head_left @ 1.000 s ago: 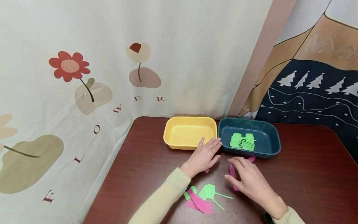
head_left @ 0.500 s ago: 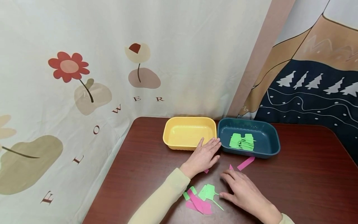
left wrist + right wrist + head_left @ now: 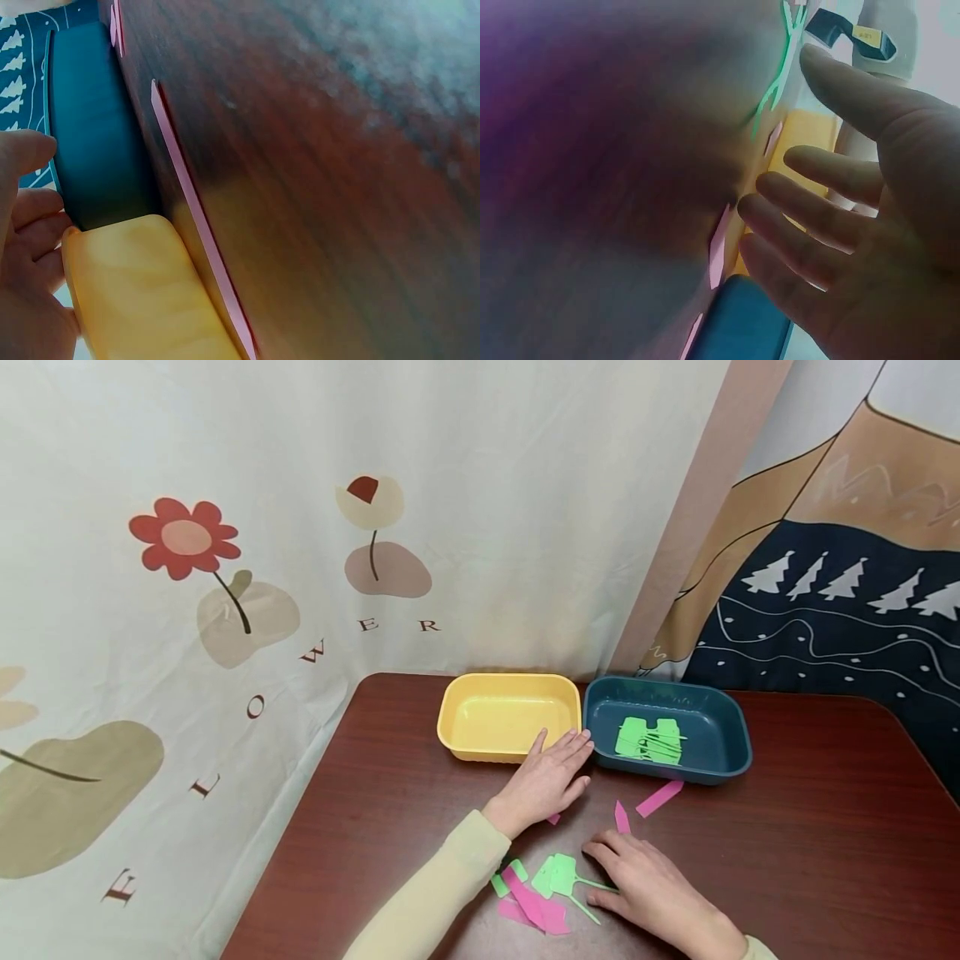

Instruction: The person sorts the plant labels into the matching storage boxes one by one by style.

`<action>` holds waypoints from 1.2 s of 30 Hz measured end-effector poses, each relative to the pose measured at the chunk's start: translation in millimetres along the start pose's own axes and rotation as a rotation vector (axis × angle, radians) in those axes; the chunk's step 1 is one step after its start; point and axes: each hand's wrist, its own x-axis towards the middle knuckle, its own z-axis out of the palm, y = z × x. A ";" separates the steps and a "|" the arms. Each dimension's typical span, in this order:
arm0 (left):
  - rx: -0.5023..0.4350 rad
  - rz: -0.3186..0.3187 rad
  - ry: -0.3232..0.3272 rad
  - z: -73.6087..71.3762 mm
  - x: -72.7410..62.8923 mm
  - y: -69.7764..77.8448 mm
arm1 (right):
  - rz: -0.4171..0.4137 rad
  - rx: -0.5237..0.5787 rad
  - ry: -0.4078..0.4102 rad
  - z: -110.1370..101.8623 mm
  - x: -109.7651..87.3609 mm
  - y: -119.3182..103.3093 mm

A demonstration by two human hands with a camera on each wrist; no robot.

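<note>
My left hand (image 3: pixel 542 783) lies with fingers extended at the front corner of the yellow tray (image 3: pixel 480 727), fingertips right at the blue tray's (image 3: pixel 712 735) near edge. Both rims appear by its fingers in the left wrist view. My right hand (image 3: pixel 647 883) holds nothing; its thumb and fingers are spread apart in the right wrist view. It is beside the stem of a green T-shaped plant label (image 3: pixel 564 874), near the loose pile. Pink pointed plant labels (image 3: pixel 534 902) overlap green ones there. A pink strip (image 3: pixel 622 817) shows just beyond the right fingers, partly hidden.
Several green labels (image 3: pixel 648 740) lie stacked inside the blue tray. Another pink strip (image 3: pixel 660 798) sits in front of that tray, and one more pink piece (image 3: pixel 553 818) pokes out below the left hand. A printed curtain (image 3: pixel 525 527) hangs behind the table (image 3: pixel 832 793).
My right hand has moved left and closer to the body, from over the pink strips to the green label's stem, uncovering the strips. The left hand has stayed in place.
</note>
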 end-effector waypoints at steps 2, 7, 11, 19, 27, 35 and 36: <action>-0.006 -0.001 0.000 0.0 0.0 -0.1 | -0.029 -0.010 0.005 2.1 0.8 0.4; -0.009 -0.005 -0.010 -0.2 -0.1 0.0 | -0.087 -0.013 0.019 4.4 3.1 1.5; -0.005 -0.007 -0.013 -0.2 -0.5 0.0 | -0.080 0.013 -0.011 2.9 4.6 2.0; -0.013 -0.010 -0.006 1.1 0.4 0.0 | -0.080 0.059 -0.034 2.9 5.7 5.6; -0.009 -0.010 -0.012 1.2 0.5 -0.2 | -0.091 0.062 -0.027 2.6 6.9 6.6; -0.016 -0.011 -0.013 0.2 0.1 0.1 | -0.074 0.046 -0.047 2.9 8.0 7.1; -0.020 -0.011 -0.012 0.2 0.2 0.1 | -0.069 0.045 -0.051 3.0 8.1 7.0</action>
